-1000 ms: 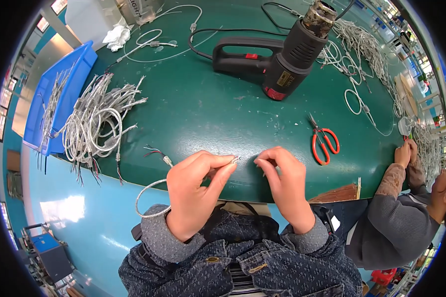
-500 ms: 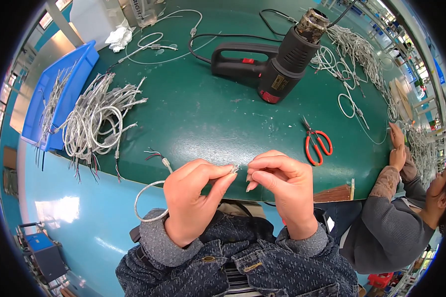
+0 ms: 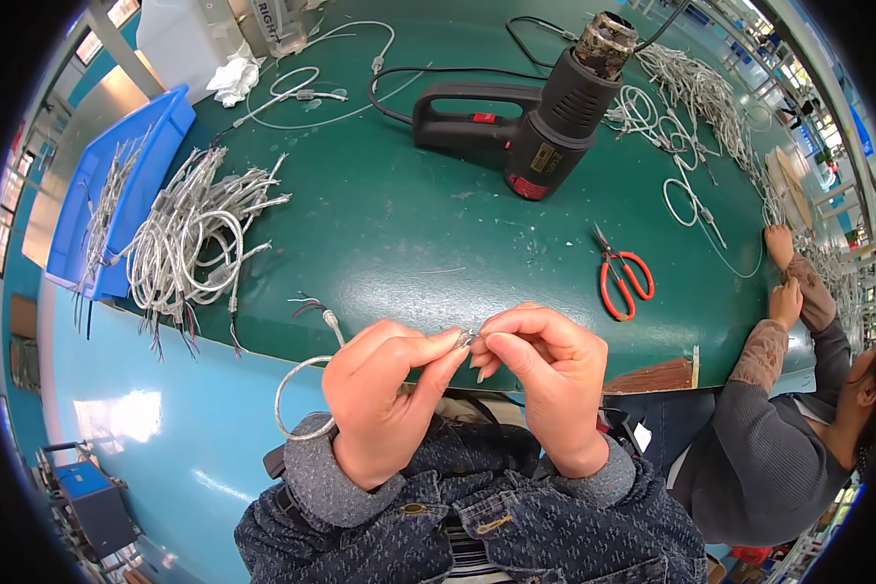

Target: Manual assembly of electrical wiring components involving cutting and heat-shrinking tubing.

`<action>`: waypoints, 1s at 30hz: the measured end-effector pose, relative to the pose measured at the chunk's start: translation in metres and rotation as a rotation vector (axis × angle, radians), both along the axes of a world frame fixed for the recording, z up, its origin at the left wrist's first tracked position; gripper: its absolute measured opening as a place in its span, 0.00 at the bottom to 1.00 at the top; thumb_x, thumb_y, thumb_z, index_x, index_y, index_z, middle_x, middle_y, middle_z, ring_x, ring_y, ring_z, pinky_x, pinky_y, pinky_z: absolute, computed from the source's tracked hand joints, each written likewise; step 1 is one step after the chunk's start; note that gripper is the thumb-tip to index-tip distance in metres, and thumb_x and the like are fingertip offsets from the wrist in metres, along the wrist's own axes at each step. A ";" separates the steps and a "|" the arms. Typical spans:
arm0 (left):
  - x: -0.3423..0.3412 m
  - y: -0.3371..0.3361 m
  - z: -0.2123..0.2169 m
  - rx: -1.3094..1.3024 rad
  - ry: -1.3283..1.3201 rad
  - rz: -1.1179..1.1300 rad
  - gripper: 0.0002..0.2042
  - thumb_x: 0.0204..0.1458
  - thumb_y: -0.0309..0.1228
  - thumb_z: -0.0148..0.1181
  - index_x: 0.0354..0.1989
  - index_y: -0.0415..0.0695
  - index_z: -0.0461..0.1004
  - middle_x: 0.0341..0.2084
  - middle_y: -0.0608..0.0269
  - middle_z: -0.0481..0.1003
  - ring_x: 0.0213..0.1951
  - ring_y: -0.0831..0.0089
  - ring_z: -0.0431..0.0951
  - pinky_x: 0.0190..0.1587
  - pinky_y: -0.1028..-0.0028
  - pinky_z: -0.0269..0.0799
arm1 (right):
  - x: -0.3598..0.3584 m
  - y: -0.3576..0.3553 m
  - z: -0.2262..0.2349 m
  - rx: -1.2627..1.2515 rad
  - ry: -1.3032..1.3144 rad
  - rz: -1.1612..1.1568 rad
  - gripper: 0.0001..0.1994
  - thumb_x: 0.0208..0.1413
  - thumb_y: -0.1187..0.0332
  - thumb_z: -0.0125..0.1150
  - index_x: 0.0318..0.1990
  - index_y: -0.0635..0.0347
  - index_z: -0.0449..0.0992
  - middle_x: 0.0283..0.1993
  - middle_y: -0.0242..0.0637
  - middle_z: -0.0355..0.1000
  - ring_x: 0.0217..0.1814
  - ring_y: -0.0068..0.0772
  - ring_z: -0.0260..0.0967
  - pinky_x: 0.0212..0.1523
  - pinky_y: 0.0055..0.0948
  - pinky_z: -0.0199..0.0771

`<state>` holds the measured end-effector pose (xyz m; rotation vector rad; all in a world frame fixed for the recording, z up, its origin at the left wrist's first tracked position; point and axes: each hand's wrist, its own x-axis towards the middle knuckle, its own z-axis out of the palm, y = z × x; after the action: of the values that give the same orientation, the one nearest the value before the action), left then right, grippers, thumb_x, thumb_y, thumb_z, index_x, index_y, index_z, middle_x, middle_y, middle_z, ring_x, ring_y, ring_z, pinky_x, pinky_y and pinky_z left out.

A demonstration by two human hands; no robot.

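Observation:
My left hand [image 3: 384, 389] pinches a grey braided cable [image 3: 286, 389] close to its frayed end, between thumb and forefinger. The cable loops out to the left of that hand, and its other end, with thin coloured wires [image 3: 309, 306], lies over the table edge. My right hand [image 3: 553, 375] is closed in a pinch at the loose silvery strands [image 3: 466, 338] of the frayed end, fingertips meeting those of the left. Exactly which strands it grips is hidden by the fingers. Red-handled pliers [image 3: 621, 277] lie to the right of my hands, untouched.
A black heat gun [image 3: 555, 127] stands on the green table [image 3: 389, 234] beyond my hands. At left, a cable bundle [image 3: 190, 243] leans by a blue bin [image 3: 156, 156]. More cables [image 3: 701, 97] lie at the far right. A co-worker [image 3: 779, 457] sits on the right.
My right hand has moved slightly left, and its fingertips now meet the cable's frayed end. The co-worker's hands have moved a little apart.

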<state>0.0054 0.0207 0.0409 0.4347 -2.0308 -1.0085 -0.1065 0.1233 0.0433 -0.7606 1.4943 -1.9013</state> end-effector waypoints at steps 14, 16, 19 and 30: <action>-0.001 0.000 0.001 -0.054 0.018 0.005 0.08 0.40 0.18 0.67 0.30 0.38 0.77 0.18 0.60 0.72 0.20 0.70 0.71 0.21 0.75 0.64 | -0.002 0.001 0.007 0.082 0.235 0.006 0.03 0.52 0.84 0.55 0.34 0.73 0.75 0.32 0.43 0.73 0.31 0.27 0.73 0.30 0.21 0.75; -0.001 -0.001 0.001 -0.058 0.013 -0.002 0.09 0.39 0.17 0.67 0.30 0.38 0.76 0.19 0.60 0.73 0.21 0.71 0.72 0.22 0.76 0.64 | -0.002 0.001 0.007 0.090 0.241 0.003 0.03 0.51 0.84 0.56 0.33 0.74 0.75 0.32 0.43 0.73 0.31 0.27 0.72 0.30 0.21 0.74; 0.000 -0.001 0.001 -0.068 0.001 -0.017 0.10 0.39 0.15 0.66 0.31 0.38 0.76 0.20 0.61 0.74 0.22 0.74 0.72 0.23 0.78 0.64 | -0.002 0.001 0.006 0.093 0.249 0.003 0.03 0.51 0.84 0.56 0.33 0.74 0.75 0.32 0.43 0.73 0.31 0.27 0.72 0.30 0.20 0.74; -0.001 0.000 0.004 -0.124 -0.011 -0.018 0.08 0.39 0.19 0.67 0.29 0.38 0.76 0.18 0.61 0.72 0.20 0.69 0.71 0.22 0.74 0.64 | -0.004 0.002 0.003 0.098 0.326 0.006 0.03 0.52 0.84 0.56 0.32 0.73 0.74 0.31 0.42 0.72 0.29 0.25 0.71 0.27 0.20 0.72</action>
<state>0.0040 0.0209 0.0449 0.3570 -2.0972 -0.8864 -0.1100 0.1249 0.0458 -1.0665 1.7620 -1.7450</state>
